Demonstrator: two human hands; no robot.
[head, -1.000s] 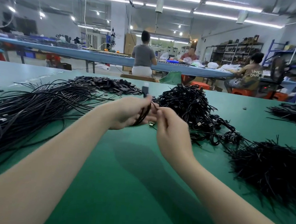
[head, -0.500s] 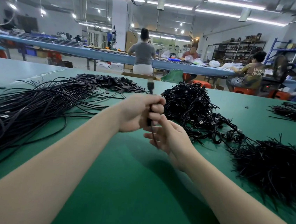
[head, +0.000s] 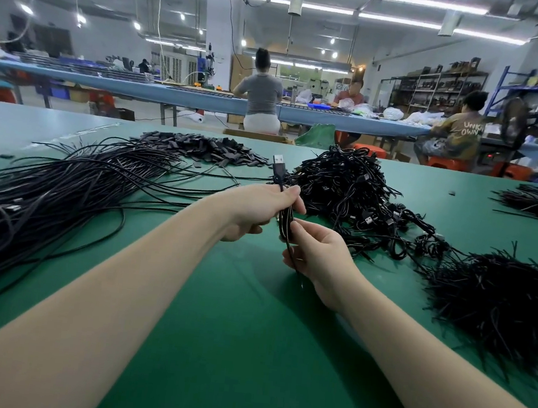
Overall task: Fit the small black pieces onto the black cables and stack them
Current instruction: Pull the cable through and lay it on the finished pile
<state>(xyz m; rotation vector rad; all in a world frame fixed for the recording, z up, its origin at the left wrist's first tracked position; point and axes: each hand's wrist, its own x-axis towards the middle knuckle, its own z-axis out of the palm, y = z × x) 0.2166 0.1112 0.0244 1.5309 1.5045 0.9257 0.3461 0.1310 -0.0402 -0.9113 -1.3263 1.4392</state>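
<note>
The left hand now grips a coiled black cable just above the green table, its plug sticking up above the fist, where a second ago both hands were bunched together at the coil and the plug barely cleared the knuckles. The right hand has dropped a little lower and toward the body; its fingers curl round the thin tail of the same cable, pinching it below the coil, so both hands are closed on the one cable and neither is free. That shift suggests the coil is wound and the tail is being drawn out, probably to take one of the small black pieces or a tie, though whether a piece is already on the cable is too small to tell. The heap of small black pieces lies farther back on the table, the loose straight cables spread to the left, the pile of finished coils sits just beyond the hands, and a bristly pile of short black strips lies to the right.
</note>
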